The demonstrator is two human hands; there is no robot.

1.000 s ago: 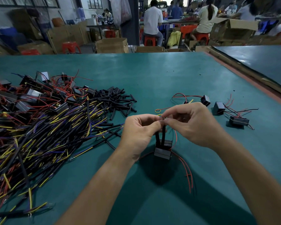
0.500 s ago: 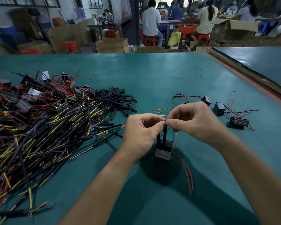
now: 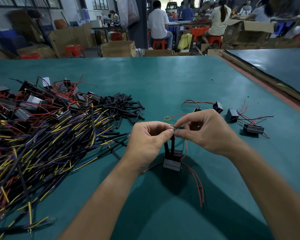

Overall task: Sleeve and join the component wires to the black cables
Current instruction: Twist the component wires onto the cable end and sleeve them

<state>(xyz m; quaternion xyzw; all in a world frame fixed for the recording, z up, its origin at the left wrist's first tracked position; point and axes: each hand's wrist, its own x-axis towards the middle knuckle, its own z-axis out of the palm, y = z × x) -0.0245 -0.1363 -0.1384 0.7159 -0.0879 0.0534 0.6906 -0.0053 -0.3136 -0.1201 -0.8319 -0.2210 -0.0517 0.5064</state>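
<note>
A small black box component (image 3: pixel 172 163) hangs just above the green table (image 3: pixel 163 80) from two black sleeved leads (image 3: pixel 169 147). My left hand (image 3: pixel 148 142) pinches the tops of those leads between thumb and forefinger. My right hand (image 3: pixel 204 131) pinches thin wire ends right against the left fingertips, where a bit of yellow wire shows. Thin red wires (image 3: pixel 197 181) trail from the component down onto the table.
A big heap of black cables with yellow and purple ends (image 3: pixel 42 149) fills the left. Behind it lie loose black sleeves (image 3: pixel 121 108) and boxed components with red wires (image 3: pixel 33 101). Several finished components (image 3: pixel 253 129) lie at the right. People sit at benches beyond.
Both hands stay together at the lead tops. The right fingers have shifted slightly along the wire ends; the component hangs in the same place.
</note>
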